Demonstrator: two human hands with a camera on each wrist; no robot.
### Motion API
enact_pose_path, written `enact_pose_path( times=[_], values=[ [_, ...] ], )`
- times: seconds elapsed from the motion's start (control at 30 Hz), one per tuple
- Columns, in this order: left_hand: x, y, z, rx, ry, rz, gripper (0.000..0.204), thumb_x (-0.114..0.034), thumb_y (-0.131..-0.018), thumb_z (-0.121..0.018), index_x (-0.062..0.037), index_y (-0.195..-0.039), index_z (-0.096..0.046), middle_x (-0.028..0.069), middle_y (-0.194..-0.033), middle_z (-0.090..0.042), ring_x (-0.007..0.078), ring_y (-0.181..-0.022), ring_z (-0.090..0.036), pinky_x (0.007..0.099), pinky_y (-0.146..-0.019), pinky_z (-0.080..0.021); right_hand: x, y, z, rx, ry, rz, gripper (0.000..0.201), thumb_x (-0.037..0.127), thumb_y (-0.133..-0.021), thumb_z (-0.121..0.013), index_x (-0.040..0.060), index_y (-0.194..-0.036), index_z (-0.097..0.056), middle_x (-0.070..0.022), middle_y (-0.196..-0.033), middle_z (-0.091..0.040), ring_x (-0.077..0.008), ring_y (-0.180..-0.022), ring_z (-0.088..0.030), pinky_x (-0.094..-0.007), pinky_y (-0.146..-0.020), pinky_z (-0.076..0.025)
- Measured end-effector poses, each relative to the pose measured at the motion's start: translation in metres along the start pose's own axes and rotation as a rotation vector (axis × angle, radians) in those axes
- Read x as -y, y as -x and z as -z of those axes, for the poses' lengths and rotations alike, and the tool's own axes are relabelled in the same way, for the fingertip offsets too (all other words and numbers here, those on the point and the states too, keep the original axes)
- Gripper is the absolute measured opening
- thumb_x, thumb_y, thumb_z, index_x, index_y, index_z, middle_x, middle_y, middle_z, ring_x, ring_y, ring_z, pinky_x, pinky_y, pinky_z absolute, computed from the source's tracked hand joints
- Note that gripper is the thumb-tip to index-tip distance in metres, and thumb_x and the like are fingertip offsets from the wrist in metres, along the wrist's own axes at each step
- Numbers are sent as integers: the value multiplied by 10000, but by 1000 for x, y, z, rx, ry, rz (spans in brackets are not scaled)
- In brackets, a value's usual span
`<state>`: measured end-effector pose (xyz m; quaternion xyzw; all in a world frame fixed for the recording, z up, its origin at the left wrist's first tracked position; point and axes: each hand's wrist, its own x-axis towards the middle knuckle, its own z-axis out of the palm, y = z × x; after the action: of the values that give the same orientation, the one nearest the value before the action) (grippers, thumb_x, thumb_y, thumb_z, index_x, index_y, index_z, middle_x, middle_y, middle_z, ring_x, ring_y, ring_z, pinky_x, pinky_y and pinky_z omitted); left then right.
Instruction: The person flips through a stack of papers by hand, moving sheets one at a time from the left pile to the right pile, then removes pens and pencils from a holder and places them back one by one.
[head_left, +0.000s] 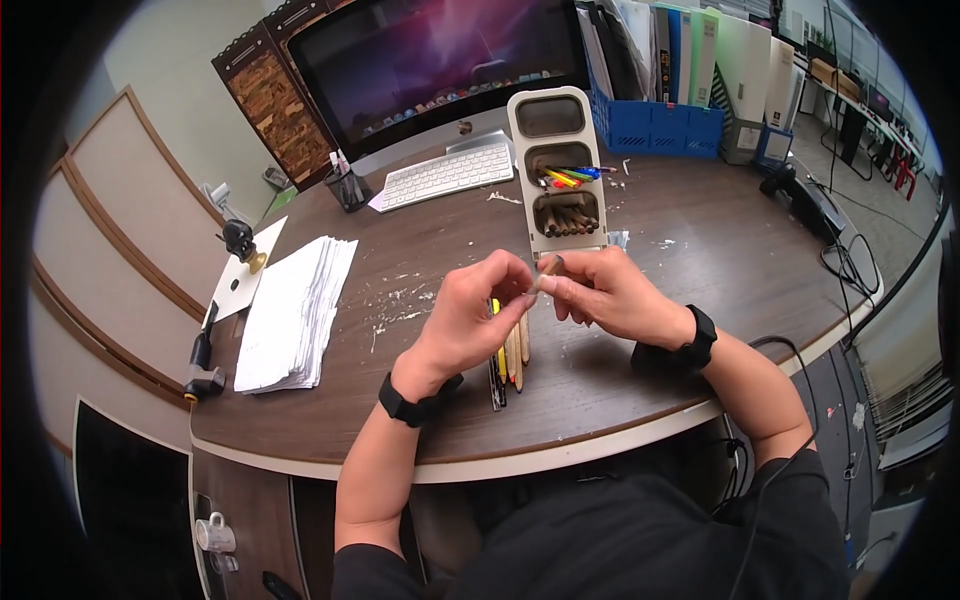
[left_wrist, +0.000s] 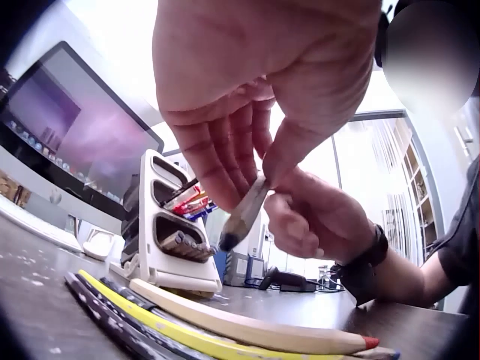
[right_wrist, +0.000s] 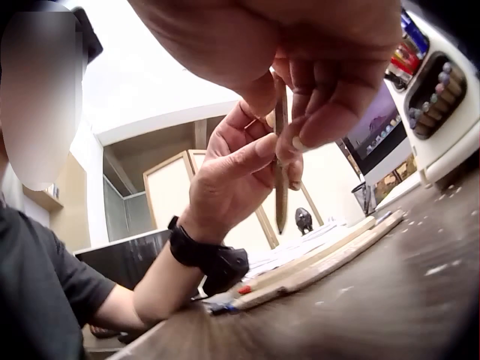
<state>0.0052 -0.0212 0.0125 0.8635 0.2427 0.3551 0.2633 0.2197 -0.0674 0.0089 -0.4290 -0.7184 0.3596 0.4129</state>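
Both hands meet over the front of the desk around a short wooden pencil with a dark blue tip. My left hand pinches it between thumb and fingers. From the other side, the thumb and fingers of my right hand pinch it too; part of its shaft is hidden by the fingers. On the desk below the hands lies a row of pencils, among them a yellow pencil and a plain wooden pencil with a red tip. Dark pencils lie alongside.
Beyond the hands stands a white organizer holding coloured pens and stubby wooden pencils. A paper stack lies left; a keyboard and monitor stand behind. Pale shavings dot the desk. A blue file crate is at back right.
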Motion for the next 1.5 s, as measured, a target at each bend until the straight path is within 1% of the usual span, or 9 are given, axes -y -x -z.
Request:
enact_pose_path(
  times=[0.1,0.17,0.3,0.5,0.93,1.03,1.13,1.3,1.5],
  values=[
    [1,-2,-6,-46,45,-63,133,0,-850,-724,1,-933,-620,77,-858,-699,144,-772,-690,273,-714,-551,0,2,-1,-28,-191,-5,196,189,-963,-656,-5,-971,-681,-31,-636,-654,-61,-559,-594,-247,-500,-454],
    [11,-4,-4,-139,-121,-36,105,-30,-849,-720,5,-882,-627,87,-775,-689,149,-733,-690,280,-677,-542,-3,4,1,-358,9,331,153,120,-937,-665,-27,-977,-679,-34,-671,-673,-57,-566,-604,-239,-500,-468],
    [24,0,5,-206,-312,260,117,-86,-841,-702,15,-829,-643,121,-699,-672,202,-682,-686,318,-645,-531,-12,-3,18,-647,510,662,166,32,-853,-672,-29,-1008,-669,-139,-688,-656,-208,-534,-643,-306,-515,-491],
    [29,4,11,233,-518,574,196,-172,-785,-669,23,-771,-670,195,-702,-669,321,-699,-685,406,-677,-530,-29,-14,26,-470,488,237,234,112,-873,-683,-13,-1069,-653,-171,-718,-668,-344,-612,-648,-408,-591,-499],
    [38,10,7,294,-715,566,207,-113,-706,-579,58,-755,-684,283,-788,-660,448,-821,-660,497,-811,-521,-23,-6,10,-445,674,432,124,123,-858,-701,33,-943,-701,-130,-738,-692,-312,-637,-673,-377,-565,-522],
    [45,9,10,108,-756,476,190,-158,-750,-629,30,-729,-652,238,-723,-650,402,-726,-657,442,-715,-528,-22,-7,11,-412,598,482,101,119,-859,-693,30,-906,-702,-126,-732,-688,-325,-630,-658,-376,-554,-510],
    [22,-2,17,86,-261,419,164,-118,-872,-668,40,-891,-626,52,-671,-622,94,-660,-604,272,-606,-492,-14,-4,11,-280,481,353,145,147,-878,-700,2,-886,-696,-141,-702,-676,-280,-591,-660,-364,-542,-500],
    [2,-1,5,157,207,237,134,-111,-954,-666,17,-941,-629,5,-802,-662,58,-735,-607,233,-651,-506,3,0,3,22,-212,-75,290,259,-970,-661,8,-826,-664,-34,-625,-636,-70,-550,-581,-241,-492,-452],
    [10,-2,-1,119,81,202,160,-137,-950,-658,22,-955,-640,53,-764,-675,103,-691,-637,251,-625,-512,6,8,6,-265,-334,25,278,230,-990,-610,34,-793,-626,-12,-627,-618,-43,-535,-538,-206,-468,-409]
  ],
)
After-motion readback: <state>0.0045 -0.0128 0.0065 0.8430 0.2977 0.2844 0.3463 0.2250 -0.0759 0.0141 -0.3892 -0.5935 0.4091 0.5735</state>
